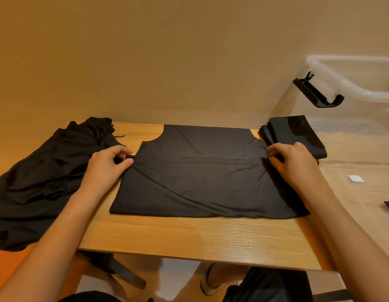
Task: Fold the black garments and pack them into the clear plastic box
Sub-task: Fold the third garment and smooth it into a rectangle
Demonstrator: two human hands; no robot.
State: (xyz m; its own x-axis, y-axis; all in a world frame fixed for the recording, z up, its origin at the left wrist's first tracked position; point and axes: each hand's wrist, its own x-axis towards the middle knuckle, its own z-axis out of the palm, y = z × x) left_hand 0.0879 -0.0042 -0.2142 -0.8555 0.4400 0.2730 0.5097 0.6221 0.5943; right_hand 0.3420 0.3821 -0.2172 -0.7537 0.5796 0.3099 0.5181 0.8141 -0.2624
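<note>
The black garment (200,171) being worked on is spread flat in the middle of the wooden table (189,236). It's a sleeveless cut, with curved armhole scoops at both far corners. The cloth is matte black, with a straight horizontal crease running across it between the hands and a few soft diagonal wrinkles in the near half.

The left hand (106,166) is pinching the garment's left edge between thumb and curled fingers, right where that crease ends. The right hand (294,164) has the right edge bunched in its fingers the same way.

The far edge of the garment sits right up against the wall, and the near hem stops well short of the table's front edge, so there's a wide strip of bare wood there. On the left, a loose pile of black clothes (43,175) lies just beside the left hand and spills over the table's left side.

The clear plastic box (352,83) stands at the right side of the table, lid off, with a black latch (317,92) hanging open on its rim. Through its wall you can see a folded black stack (298,134) (it looks to be inside, near the far corner) plus a small white tag (355,178) on the bottom. The right hand is just in front of that stack.
</note>
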